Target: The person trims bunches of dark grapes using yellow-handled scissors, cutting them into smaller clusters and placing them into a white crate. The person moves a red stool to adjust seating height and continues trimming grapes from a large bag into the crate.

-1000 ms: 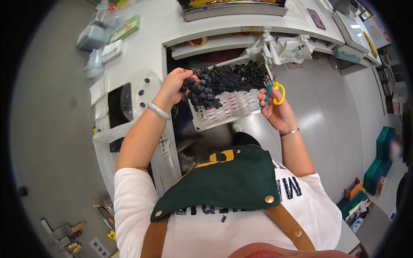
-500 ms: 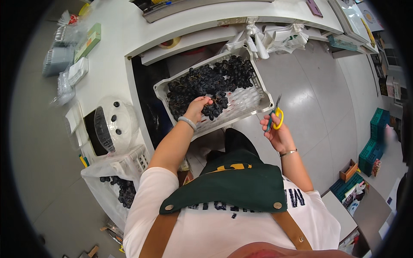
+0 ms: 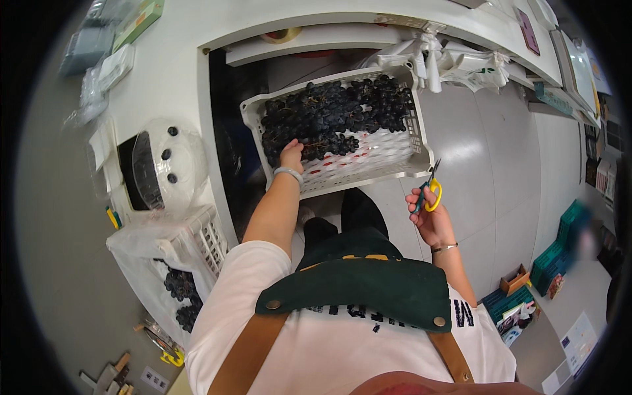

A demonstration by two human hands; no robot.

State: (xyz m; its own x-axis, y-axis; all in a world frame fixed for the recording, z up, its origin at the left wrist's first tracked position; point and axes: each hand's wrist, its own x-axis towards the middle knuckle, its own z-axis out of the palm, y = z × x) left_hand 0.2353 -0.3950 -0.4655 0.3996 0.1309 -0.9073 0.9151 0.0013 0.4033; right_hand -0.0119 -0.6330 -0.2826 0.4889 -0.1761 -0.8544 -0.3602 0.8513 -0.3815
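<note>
Dark grapes (image 3: 336, 115) are lying heaped in a white slatted crate (image 3: 368, 168) below the counter edge, straight ahead of the person. Their left hand (image 3: 291, 156) is reaching into the near-left corner, fingers curling onto a bunch. Their right hand (image 3: 431, 217) is hanging back outside the crate's right end, fingers closed through yellow-handled scissors (image 3: 429, 187).

Our left hand (image 3: 290, 156) now reaches deeper into the white crate (image 3: 415, 155), fingers down among the dark grapes (image 3: 336, 115) at its near left side instead of at the rim. Our right hand (image 3: 431, 220) with the yellow-handled scissors (image 3: 428, 191) now sits lower, clear of the crate.
</note>
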